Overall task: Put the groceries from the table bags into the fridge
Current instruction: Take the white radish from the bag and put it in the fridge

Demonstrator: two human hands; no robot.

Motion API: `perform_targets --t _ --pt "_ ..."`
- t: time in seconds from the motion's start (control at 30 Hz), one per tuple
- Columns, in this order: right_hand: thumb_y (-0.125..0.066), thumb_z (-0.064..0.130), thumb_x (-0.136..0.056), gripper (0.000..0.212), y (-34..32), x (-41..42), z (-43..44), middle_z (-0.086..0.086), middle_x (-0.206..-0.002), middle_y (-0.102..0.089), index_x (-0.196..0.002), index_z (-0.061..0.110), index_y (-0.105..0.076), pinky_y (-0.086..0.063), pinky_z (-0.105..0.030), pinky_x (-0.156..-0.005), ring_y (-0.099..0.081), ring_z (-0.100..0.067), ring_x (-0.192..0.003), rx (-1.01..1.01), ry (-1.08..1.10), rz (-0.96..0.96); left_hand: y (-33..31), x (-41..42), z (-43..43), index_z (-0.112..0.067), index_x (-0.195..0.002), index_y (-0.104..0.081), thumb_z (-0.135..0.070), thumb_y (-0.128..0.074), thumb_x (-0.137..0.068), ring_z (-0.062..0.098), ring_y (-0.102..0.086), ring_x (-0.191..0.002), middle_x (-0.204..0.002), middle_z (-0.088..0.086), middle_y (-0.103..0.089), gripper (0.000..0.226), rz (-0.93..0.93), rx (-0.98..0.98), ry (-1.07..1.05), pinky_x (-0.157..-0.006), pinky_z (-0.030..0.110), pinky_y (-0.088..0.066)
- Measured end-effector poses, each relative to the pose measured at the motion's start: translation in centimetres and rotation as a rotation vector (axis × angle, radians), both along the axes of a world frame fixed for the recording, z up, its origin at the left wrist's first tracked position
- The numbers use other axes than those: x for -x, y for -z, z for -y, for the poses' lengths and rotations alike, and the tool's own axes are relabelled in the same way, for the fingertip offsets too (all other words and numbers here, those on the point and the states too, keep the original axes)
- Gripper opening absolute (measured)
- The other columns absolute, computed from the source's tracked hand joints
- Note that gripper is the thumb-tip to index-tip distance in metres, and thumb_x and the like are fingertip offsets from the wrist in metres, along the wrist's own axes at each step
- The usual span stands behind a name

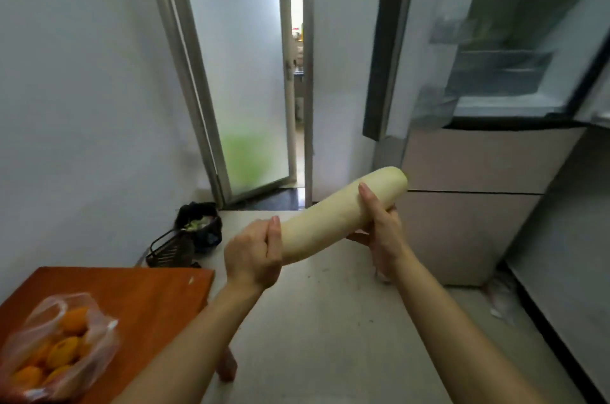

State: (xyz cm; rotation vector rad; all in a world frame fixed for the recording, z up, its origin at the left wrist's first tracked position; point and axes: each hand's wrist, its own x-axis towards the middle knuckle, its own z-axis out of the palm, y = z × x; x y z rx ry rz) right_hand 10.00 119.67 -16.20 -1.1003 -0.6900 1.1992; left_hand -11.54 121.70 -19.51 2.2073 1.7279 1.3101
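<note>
A long pale white radish is held level in the air between both hands, its far end pointing up and right toward the fridge. My left hand grips its near end. My right hand wraps around its far half, fingers curled over the top. The fridge stands at the upper right with its upper compartment open and glass shelves showing. On the orange wooden table at the lower left lies a clear plastic bag of oranges.
A black bin with green scraps and a dark wire basket sit on the floor by the wall. A frosted glass door stands ajar straight ahead. The fridge's lower drawers are closed.
</note>
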Motion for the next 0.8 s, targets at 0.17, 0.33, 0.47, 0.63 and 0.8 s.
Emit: perform_targets --t 0.17,0.33,0.47,0.63,0.8 --pt "-0.075 0.056 -0.076 0.079 -1.4 -16.3 2.1 -0.008 -0.128 -0.060 -0.140 0.024 -0.041 -0.062 -0.046 -0.074 -0.066 -0.030 -0.109 -0.014 0.170 0.003 -0.9 -16.8 -1.8 -0.013 -0.079 -0.073 -0.047 -0.022 -0.095 0.020 -0.049 -0.057 -0.070 0.008 -0.066 0.063 -0.020 -0.012 0.150 -0.050 0.023 -0.024" --pt "-0.070 0.061 -0.071 0.081 -3.9 -27.8 2.3 -0.007 -0.126 -0.063 -0.137 0.024 -0.044 -0.062 -0.045 -0.072 -0.070 -0.026 -0.102 -0.028 0.255 0.056 -2.9 -28.9 -4.0 -0.009 -0.078 -0.071 -0.045 -0.028 -0.096 0.014 -0.046 -0.060 -0.071 0.008 -0.064 0.059 0.018 -0.027 0.224 -0.049 0.017 -0.022" --pt "-0.076 0.062 -0.070 0.075 -5.1 -35.1 -0.1 -0.009 -0.121 -0.065 -0.129 0.024 -0.048 -0.061 -0.041 -0.069 -0.074 -0.025 -0.093 -0.043 0.318 0.075 -4.6 -36.4 -8.4 -0.012 -0.077 -0.067 -0.047 -0.027 -0.097 0.015 -0.051 -0.060 -0.070 0.006 -0.062 0.057 0.013 -0.061 0.315 -0.049 0.021 -0.034" --pt "-0.068 0.069 -0.069 0.080 -5.8 -43.7 -5.6 -0.012 -0.116 -0.068 -0.131 0.021 -0.052 -0.059 -0.040 -0.063 -0.076 -0.028 -0.084 -0.064 0.404 0.143 -6.8 -45.5 -15.5 -0.012 -0.076 -0.068 -0.039 -0.028 -0.098 0.013 -0.044 -0.056 -0.065 -0.001 -0.055 0.053 -0.031 -0.207 0.389 -0.048 0.019 -0.024" --pt "-0.072 0.076 -0.064 0.096 -7.7 -52.1 -12.8 -0.015 -0.117 -0.069 -0.138 0.020 -0.048 -0.058 -0.037 -0.060 -0.075 -0.035 -0.086 -0.072 0.468 0.210 -7.7 -54.8 -25.1 -0.014 -0.078 -0.071 -0.040 -0.026 -0.097 0.020 -0.057 -0.060 -0.069 0.001 -0.065 0.056 -0.019 -0.261 0.433 -0.050 0.025 -0.028"
